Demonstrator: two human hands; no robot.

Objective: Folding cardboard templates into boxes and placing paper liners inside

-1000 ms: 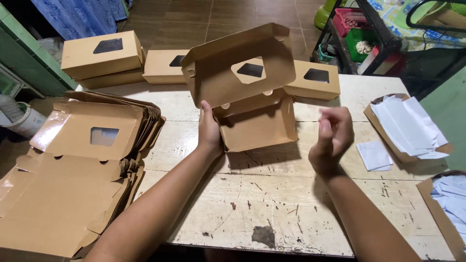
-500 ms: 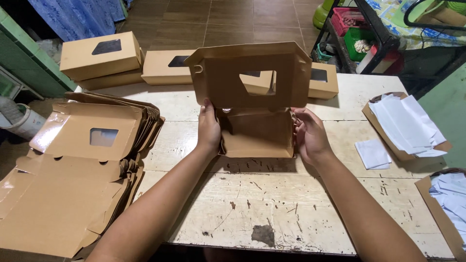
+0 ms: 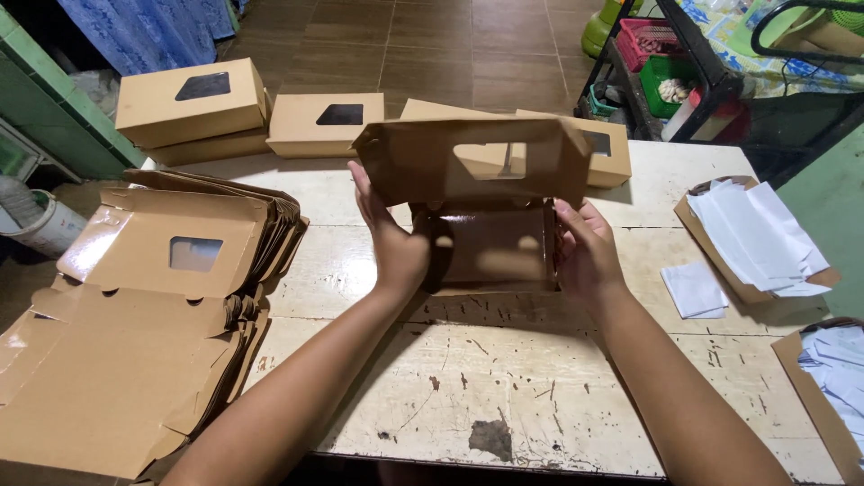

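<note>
Seen from the head camera, a person's two bare hands grip a brown cardboard box (image 3: 490, 243) at the centre of the frame, above a worn white table (image 3: 540, 396). The left hand (image 3: 396, 243) grasps the box's left wall, fingers reaching up to the raised window lid (image 3: 472, 162); the right hand (image 3: 585, 252) clasps the right wall, thumb on the edge. The lid stands upright, its cut-out window facing the camera, while the open tray rests on the tabletop between the palms. At the left of the frame lies a stack of flat, unfolded box blanks (image 3: 144, 315), each with a window. Along the table's far edge, in the upper part of the frame, sit finished window boxes (image 3: 193, 108). At the right, a shallow cardboard tray (image 3: 711, 243) holds white paper sheets (image 3: 756, 234), and a loose sheet lies just beside it.
</note>
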